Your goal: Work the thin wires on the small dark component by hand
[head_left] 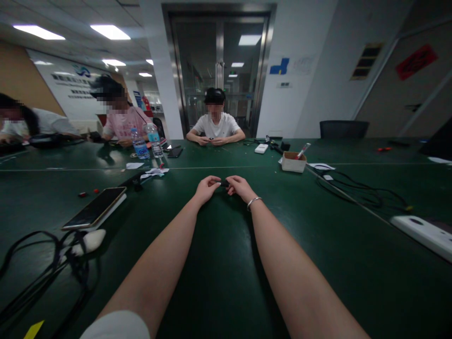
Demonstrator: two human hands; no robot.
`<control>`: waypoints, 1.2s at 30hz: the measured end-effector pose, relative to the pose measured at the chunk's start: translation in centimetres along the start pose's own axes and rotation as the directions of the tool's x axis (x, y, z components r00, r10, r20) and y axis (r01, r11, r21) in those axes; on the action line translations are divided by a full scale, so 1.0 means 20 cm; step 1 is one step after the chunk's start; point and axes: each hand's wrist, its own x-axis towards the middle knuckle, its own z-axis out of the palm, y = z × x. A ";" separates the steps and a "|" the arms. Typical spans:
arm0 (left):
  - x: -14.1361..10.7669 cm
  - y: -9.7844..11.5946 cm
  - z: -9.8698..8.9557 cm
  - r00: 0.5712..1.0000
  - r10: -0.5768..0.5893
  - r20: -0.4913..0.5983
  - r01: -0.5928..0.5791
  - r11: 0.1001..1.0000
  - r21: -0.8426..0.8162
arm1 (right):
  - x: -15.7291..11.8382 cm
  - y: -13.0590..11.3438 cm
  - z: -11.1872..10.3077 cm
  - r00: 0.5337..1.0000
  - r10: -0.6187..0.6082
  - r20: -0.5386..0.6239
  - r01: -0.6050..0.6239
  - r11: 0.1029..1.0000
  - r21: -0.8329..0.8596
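A slim, shiny, silver-coloured bangle [254,202] rings the wrist just behind the right grip [242,186]. Well back from the left grip [207,189], a plain white sleeve [116,327] shows its rounded edge.

Rightward from the right hand [240,187], the table [303,212] at centre right affords passage; the box [294,164] above it and the power strip [423,235] at the right edge limit travel. Left of the left hand [206,190], the phone [97,207] at centre left and cords [78,266] at lower left obstruct movement.
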 end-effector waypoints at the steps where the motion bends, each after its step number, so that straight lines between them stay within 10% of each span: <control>1: 0.00 0.00 0.00 1.000 -0.003 -0.003 0.003 1.000 0.001 | 0.00 0.00 0.00 1.000 -0.002 0.006 0.002 1.000 -0.007; 36: 0.00 0.03 0.00 0.998 -0.046 -0.031 0.045 0.999 -0.027 | -0.02 -0.01 0.00 0.999 -0.041 0.028 0.042 0.999 -0.027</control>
